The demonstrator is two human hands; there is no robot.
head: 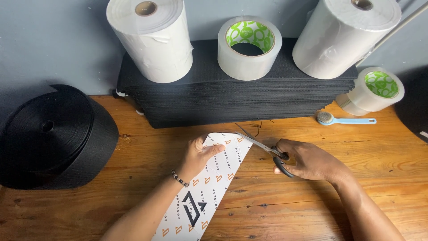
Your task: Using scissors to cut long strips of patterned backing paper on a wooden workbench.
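White printed sheet [200, 196] w/ orange & black marks lies nearest, flat on wooden bench [312, 209], running up to a point mid-bench. Left hand [199, 155] presses it near the top, fingers gripping the edge. Right hand [307, 160] is clenched round black handles of scissors [263, 147], blade tips at sheet's top corner. Behind: big black webbing roll [53, 134] at left, black fabric stack [232, 98] carrying 2 white paper rolls [154, 42] & a tape roll [248, 47]. Small blue brush [343, 119] at right
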